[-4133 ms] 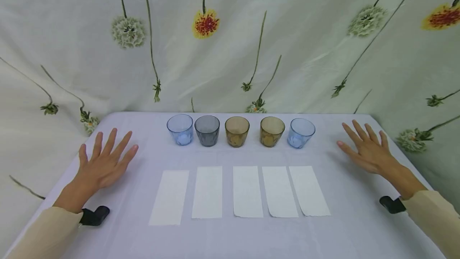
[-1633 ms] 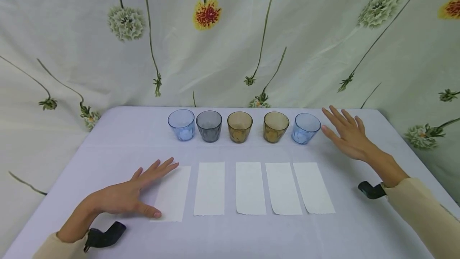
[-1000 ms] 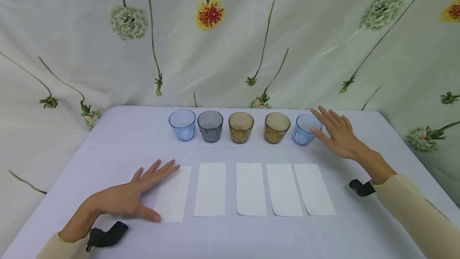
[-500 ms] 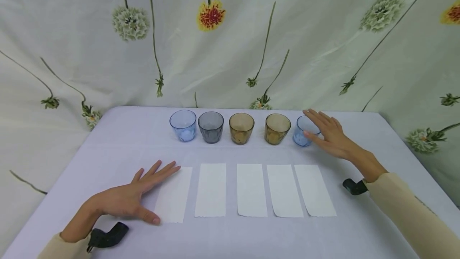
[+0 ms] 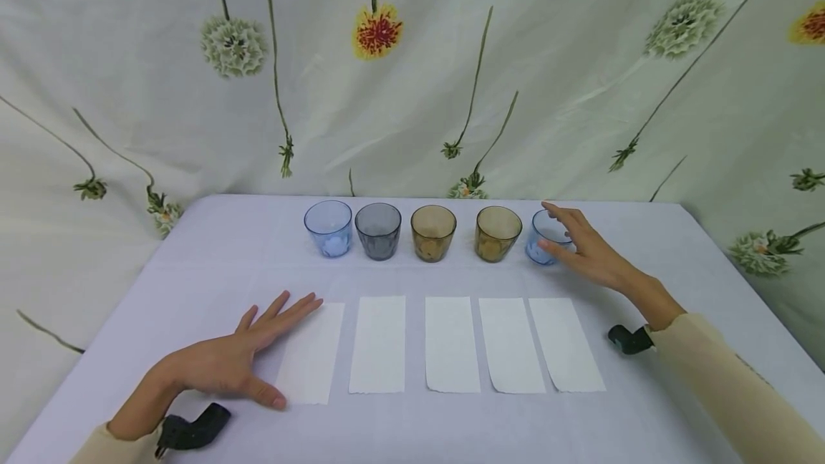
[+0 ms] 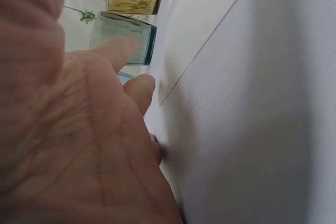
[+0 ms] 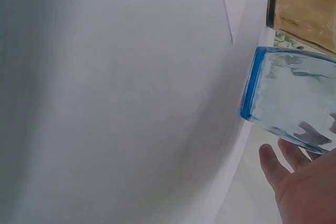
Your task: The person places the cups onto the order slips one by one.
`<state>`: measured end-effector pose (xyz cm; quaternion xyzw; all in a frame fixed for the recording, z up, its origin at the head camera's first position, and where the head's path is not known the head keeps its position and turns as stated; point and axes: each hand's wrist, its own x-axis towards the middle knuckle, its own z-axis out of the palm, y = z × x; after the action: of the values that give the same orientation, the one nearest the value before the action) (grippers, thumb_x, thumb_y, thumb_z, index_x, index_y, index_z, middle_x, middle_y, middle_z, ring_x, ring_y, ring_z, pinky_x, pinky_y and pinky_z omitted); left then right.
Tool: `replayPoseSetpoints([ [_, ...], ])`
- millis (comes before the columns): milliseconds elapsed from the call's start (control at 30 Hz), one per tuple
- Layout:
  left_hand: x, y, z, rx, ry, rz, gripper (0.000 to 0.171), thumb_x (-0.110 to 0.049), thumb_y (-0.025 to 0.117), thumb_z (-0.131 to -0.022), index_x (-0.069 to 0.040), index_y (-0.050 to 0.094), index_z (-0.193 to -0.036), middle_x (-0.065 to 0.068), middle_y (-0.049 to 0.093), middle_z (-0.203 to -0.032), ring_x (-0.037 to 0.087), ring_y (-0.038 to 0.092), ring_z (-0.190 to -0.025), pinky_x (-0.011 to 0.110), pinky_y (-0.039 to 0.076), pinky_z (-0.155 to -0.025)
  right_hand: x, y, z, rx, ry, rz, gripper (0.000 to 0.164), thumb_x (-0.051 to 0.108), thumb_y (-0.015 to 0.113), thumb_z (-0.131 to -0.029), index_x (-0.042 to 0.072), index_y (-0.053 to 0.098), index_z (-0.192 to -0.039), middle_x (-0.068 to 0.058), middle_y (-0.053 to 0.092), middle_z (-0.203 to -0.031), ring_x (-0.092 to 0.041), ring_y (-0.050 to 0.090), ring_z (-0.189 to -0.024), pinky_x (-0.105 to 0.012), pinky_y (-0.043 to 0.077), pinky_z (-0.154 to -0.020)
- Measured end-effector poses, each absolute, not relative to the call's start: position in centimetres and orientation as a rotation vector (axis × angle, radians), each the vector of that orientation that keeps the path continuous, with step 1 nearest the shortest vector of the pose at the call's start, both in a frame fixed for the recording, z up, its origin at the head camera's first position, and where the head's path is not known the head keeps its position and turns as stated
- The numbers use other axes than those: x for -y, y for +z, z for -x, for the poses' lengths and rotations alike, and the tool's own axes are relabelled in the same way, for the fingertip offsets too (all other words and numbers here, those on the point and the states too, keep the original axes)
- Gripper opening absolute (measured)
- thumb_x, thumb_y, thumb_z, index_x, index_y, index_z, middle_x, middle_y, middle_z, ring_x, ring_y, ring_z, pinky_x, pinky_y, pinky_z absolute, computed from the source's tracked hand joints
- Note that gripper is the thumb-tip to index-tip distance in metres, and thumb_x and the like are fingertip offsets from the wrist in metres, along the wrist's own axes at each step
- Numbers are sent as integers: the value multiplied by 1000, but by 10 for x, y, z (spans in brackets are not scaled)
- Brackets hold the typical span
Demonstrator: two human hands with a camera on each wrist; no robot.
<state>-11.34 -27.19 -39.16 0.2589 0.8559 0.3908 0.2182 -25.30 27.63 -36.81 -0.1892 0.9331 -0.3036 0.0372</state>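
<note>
My right hand (image 5: 589, 255) is at the right-end blue drinking glass (image 5: 537, 236), its thumb in front of the glass and its fingers reaching past the far side. In the right wrist view the fingers (image 7: 270, 163) lie beside the wall of that glass (image 7: 294, 90), not wrapped round it. The glass stands upright on the table. My left hand (image 5: 225, 360) is spread low over the left edge of the leftmost white paper strip (image 5: 314, 364), holding nothing. In the left wrist view its fingers point toward the grey glass (image 6: 118, 30).
Left of the right-end glass stand two amber glasses (image 5: 498, 235), a grey glass (image 5: 378, 233) and another blue glass (image 5: 329, 230), in one row. Several paper strips (image 5: 451, 346) lie in front of them on the white-covered table (image 5: 412, 428). A flowered cloth (image 5: 567, 56) hangs behind.
My right hand has moved left from the table's right side to the right-end blue glass. Earlier my left hand came inward to the leftmost strip, where it has since stayed. The glasses have not moved.
</note>
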Motion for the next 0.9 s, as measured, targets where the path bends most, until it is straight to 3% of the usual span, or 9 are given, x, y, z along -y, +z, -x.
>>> replayPoseSetpoints([
  [433,271,-393,112,-2392,1043,-742,116,-42,87,-71,-26,16,-162,5,7,-170,48,-21,-149,72,-25,-105,-269,-365,248,-2818,-1006,504,77,40,56,-102,16,13,-161,-25,22,-153,-48,38,-138,-71,37,-104],
  [900,271,-393,112,-2405,1024,-762,112,-44,83,-75,-25,16,-162,-3,7,-170,44,-21,-150,73,-23,-106,-278,-360,227,-2844,-1092,555,73,33,58,-102,15,18,-160,-25,30,-145,-50,47,-129,-67,41,-103],
])
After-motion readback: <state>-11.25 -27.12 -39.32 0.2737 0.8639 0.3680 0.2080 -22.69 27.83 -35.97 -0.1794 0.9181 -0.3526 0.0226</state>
